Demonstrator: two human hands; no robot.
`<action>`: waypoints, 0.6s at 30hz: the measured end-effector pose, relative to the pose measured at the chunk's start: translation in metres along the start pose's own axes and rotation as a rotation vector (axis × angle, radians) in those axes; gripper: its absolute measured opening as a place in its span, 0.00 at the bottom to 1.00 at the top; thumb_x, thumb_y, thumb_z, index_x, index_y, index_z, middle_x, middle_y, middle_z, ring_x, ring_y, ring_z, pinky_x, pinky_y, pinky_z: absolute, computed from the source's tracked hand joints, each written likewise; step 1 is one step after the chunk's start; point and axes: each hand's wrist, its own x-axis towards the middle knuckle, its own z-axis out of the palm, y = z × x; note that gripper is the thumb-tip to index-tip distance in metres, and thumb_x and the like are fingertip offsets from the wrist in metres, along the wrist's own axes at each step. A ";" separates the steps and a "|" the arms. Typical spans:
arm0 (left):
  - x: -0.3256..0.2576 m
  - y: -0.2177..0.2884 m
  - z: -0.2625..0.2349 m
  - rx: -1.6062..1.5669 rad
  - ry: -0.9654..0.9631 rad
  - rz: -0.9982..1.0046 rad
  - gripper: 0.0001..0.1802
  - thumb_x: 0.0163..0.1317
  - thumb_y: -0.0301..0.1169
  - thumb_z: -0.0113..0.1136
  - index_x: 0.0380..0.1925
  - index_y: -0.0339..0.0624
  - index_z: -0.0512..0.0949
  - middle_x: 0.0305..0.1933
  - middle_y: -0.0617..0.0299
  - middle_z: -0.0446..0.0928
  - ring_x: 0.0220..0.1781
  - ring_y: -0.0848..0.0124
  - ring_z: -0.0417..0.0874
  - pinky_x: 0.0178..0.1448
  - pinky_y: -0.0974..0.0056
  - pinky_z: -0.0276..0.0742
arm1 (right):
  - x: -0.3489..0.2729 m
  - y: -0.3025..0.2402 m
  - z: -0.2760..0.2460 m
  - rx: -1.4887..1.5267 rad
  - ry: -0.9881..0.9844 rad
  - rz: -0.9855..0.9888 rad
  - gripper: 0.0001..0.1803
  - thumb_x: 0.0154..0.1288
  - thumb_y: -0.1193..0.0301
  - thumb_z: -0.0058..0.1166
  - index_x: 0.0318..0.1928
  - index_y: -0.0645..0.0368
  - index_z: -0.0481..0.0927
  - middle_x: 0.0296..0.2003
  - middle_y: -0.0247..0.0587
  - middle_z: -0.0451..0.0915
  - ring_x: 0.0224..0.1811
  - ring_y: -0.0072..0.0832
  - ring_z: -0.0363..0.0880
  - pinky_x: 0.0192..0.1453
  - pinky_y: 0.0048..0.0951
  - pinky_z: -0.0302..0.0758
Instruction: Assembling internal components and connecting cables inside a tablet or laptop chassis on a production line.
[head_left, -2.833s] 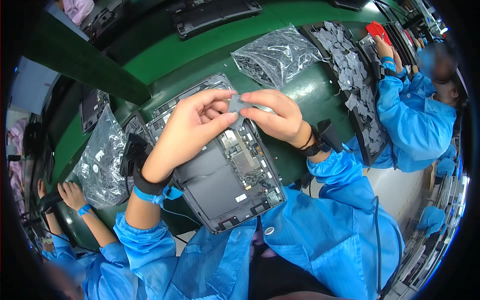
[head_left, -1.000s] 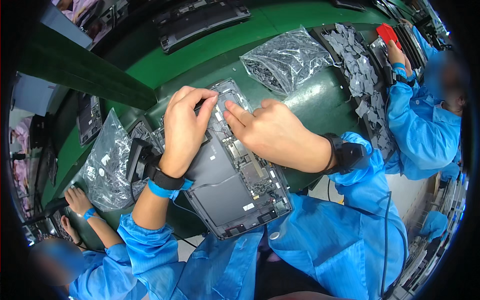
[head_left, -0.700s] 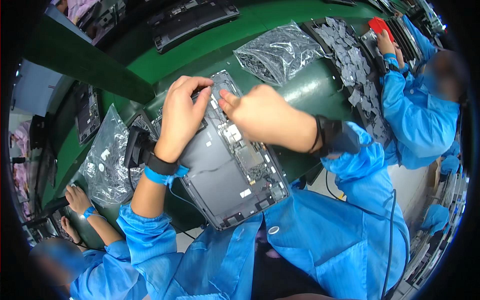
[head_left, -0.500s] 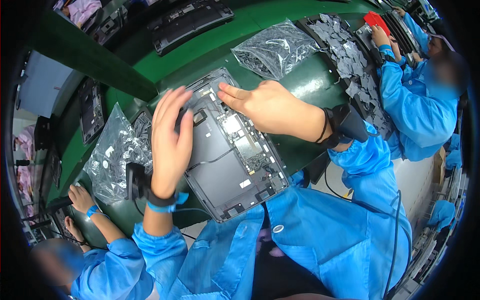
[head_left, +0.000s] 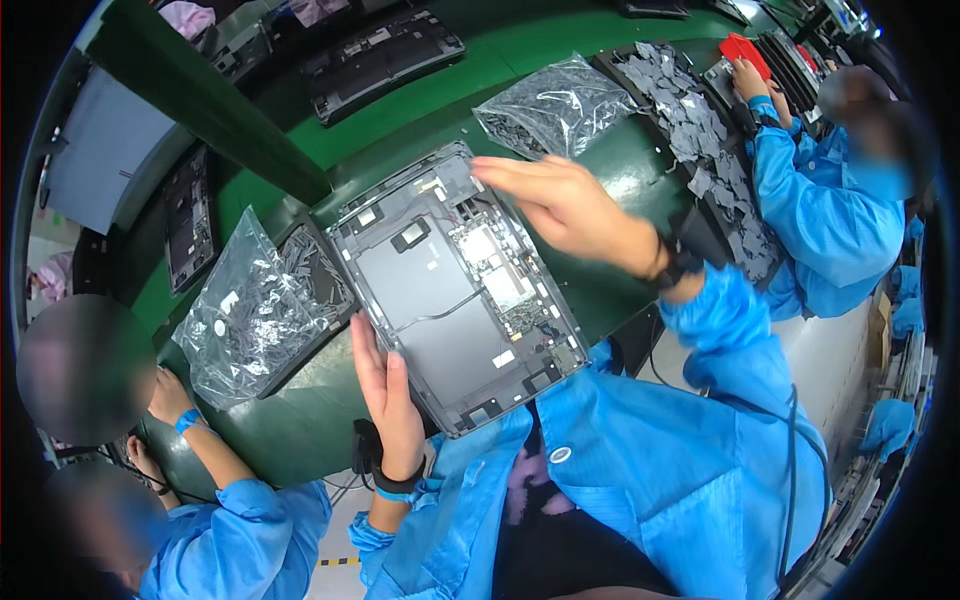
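In front of me an opened laptop base (head_left: 420,345) lies at a slant on the green table, its inside facing up. A circuit board (head_left: 510,290) with silver shields runs along its right half, and a thin dark cable crosses the grey plate. My left hand (head_left: 392,408) rests along the lower left edge, fingers stretched out and thumb apart. My right hand (head_left: 575,208) is by the upper right edge with fingers extended; its fingertips are close to the far right corner. Neither hand closes around anything.
On the left, a clear plastic bag (head_left: 235,335) of small grey strips overlaps a dark tray (head_left: 328,280). Beyond the base lies another bag (head_left: 555,105). A long tray of grey pieces (head_left: 690,125) stands right. A green post (head_left: 215,115) rises far left. Co-workers sit on both sides.
My left hand has moved back from over the far part of the base to its lower left edge. My right hand has shifted right, off the board, and turned. The base has shifted slightly.
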 end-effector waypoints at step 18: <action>-0.016 0.045 0.019 -0.315 0.002 -0.170 0.32 0.72 0.27 0.44 0.72 0.31 0.48 0.70 0.52 0.62 0.70 0.66 0.64 0.74 0.62 0.54 | -0.081 -0.078 0.022 0.995 0.075 0.555 0.30 0.72 0.72 0.46 0.71 0.67 0.57 0.74 0.49 0.52 0.78 0.37 0.45 0.77 0.38 0.42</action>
